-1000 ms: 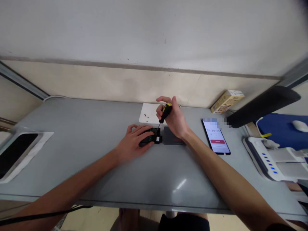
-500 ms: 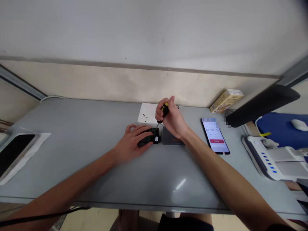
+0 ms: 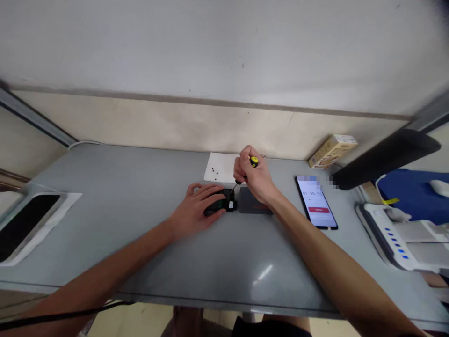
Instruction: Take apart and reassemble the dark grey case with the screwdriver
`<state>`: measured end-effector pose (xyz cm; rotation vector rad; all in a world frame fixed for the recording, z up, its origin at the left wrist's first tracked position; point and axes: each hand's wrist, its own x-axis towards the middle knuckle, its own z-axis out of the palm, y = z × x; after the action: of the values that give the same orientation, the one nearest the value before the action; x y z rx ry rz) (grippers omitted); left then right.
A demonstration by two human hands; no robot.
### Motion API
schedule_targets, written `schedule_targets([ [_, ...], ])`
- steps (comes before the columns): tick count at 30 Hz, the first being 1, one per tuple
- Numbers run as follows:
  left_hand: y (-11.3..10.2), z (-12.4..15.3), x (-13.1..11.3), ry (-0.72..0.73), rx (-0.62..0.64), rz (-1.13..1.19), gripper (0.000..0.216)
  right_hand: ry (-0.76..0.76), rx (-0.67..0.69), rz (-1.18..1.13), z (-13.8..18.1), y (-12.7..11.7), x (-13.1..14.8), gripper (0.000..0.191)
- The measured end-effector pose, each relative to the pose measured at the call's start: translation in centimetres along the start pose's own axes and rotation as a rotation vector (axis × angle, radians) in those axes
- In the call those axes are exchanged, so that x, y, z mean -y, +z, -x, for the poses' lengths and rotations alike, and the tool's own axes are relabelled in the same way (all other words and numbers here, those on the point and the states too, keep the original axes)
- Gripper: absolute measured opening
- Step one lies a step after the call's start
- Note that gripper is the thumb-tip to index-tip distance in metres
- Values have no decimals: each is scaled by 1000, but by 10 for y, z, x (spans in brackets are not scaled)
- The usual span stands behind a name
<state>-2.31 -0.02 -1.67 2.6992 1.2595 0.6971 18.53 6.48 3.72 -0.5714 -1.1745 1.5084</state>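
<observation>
My right hand [image 3: 255,177] is closed round a screwdriver [image 3: 254,161] with a black and yellow handle. Its thin shaft slants down to the left, and the tip meets a dark device with a green circuit board [image 3: 230,205]. Over the left part of that device lies my left hand [image 3: 198,208], fingers across the top and thumb along the near edge, gripping it against the table. A white label shows near its right end. Beside it, partly under my right wrist, lies a flat dark grey cover [image 3: 250,202].
Several tiny dark screws [image 3: 213,170] lie on a white paper sheet [image 3: 220,161] by the wall. To the right are a lit phone [image 3: 316,201], a small carton [image 3: 332,150], a black cylindrical object [image 3: 386,159] and a white power strip [image 3: 382,234]. A dark-screened device [image 3: 30,224] rests at left.
My right hand has turned, and the screwdriver now leans more, its handle end tipped right and toward me. My left hand stays on the device. The whole view has shifted slightly.
</observation>
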Motion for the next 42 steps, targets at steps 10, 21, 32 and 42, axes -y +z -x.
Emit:
schedule_targets([
  [10, 1, 1, 2, 12, 11, 0, 26, 70, 56, -118, 2, -4, 5, 29],
  [21, 0, 2, 1, 10, 7, -34, 25, -129, 52, 443, 2, -6, 4, 39],
  [32, -2, 1, 1, 28, 9, -64, 26, -221, -226, 765, -15, -46, 18, 41],
  [42, -4, 4, 6, -55, -119, 11, 27, -169, -294, 975, -17, -62, 11, 40],
])
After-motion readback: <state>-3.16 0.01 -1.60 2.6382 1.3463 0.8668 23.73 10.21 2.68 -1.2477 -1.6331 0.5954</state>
